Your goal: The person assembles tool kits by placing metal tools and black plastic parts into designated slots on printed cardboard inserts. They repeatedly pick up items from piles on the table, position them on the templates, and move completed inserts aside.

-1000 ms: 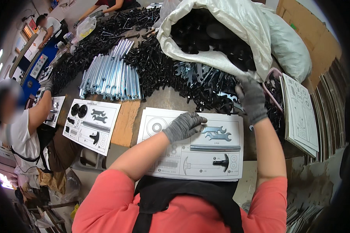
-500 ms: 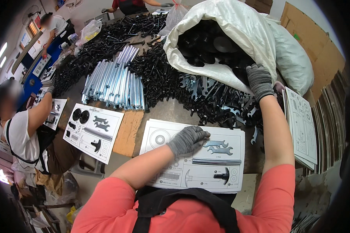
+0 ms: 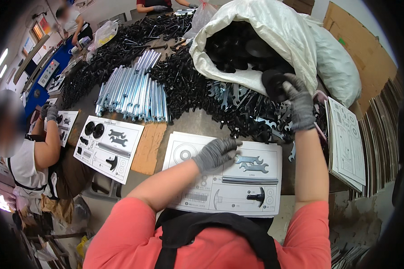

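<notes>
My right hand (image 3: 299, 101), in a grey glove, grips a round black disc (image 3: 272, 84) at the mouth of the white woven sack (image 3: 300, 49). More black discs (image 3: 238, 47) lie inside the sack. Over a printed card (image 3: 177, 172) in front of me, my left hand (image 3: 216, 154) rests with its gloved fingers stretched out, holding nothing. Beside its fingertips lie two flat open-end wrenches (image 3: 251, 163). Lower on the same card are a silver metal tube (image 3: 250, 180) and a black T-shaped knob (image 3: 256, 197).
Piled across the table are silver tubes (image 3: 132, 92), black bolts (image 3: 184, 85) and loose wrenches (image 3: 269, 125). A filled card (image 3: 107, 148) lies to my left, near a seated co-worker (image 3: 31, 157). Stacked printed cards (image 3: 345, 143) stand at right. Other people work farther back.
My right hand has drawn back from the sack's opening, with a black disc now showing in its fingers. The left hand's fingers have spread a little. The co-worker at left has moved both hands together.
</notes>
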`<state>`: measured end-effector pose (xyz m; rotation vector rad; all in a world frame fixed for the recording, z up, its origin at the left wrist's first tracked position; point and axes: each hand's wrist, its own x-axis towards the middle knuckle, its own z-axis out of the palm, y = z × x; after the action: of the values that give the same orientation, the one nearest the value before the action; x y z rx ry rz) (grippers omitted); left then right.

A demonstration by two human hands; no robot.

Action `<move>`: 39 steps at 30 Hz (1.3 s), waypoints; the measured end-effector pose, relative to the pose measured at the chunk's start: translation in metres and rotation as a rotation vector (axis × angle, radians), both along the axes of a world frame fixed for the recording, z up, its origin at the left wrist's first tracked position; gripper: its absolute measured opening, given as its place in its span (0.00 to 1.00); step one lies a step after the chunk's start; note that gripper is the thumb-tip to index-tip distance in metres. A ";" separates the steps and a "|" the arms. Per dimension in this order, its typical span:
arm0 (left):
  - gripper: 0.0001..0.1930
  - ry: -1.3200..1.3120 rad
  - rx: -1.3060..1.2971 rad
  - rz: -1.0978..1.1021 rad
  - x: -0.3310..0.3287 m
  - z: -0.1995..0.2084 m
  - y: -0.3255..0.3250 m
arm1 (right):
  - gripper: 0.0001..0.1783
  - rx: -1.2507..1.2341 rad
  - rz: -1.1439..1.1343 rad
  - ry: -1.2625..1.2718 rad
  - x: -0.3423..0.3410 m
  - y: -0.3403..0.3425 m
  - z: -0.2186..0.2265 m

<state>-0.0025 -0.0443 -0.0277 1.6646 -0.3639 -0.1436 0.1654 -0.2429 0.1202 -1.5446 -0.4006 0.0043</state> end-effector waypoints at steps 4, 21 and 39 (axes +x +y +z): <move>0.37 0.156 -0.438 0.249 0.003 0.030 0.004 | 0.18 0.126 0.290 0.319 -0.064 0.022 -0.034; 0.18 -0.479 0.981 0.199 -0.104 0.049 0.136 | 0.18 -0.876 0.318 -0.430 -0.133 0.069 -0.107; 0.24 -0.070 0.685 0.509 -0.045 0.082 0.100 | 0.19 -1.155 0.180 -0.266 -0.066 0.040 -0.081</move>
<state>-0.0472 0.0552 0.0545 2.3883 0.0877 0.1953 0.0994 -0.2027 0.0391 -2.6504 -0.8307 0.2032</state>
